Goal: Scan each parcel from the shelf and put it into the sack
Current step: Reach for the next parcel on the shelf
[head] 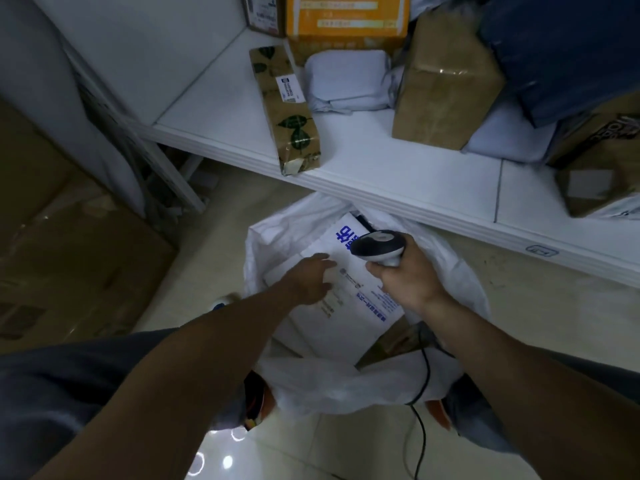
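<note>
A white sack point(346, 386) stands open on the floor below the shelf point(398, 188). Inside it lies a flat white parcel point(346, 306) with blue print and a label. My left hand point(311, 278) reaches into the sack with its fingers stretched out on that parcel. My right hand point(405, 275) grips a black and grey barcode scanner point(379, 245) over the sack, with its cable hanging down to the floor. On the shelf lie a long brown box with leaf prints point(285, 109), a white soft parcel point(346, 81) and a taped brown box point(446, 81).
More parcels crowd the shelf's back and right: an orange carton point(346, 19), a blue bag point(568, 53), a brown box at the right edge point(599, 174). Large cardboard boxes point(69, 265) stand on the floor at the left. A brown parcel corner point(391, 341) shows inside the sack.
</note>
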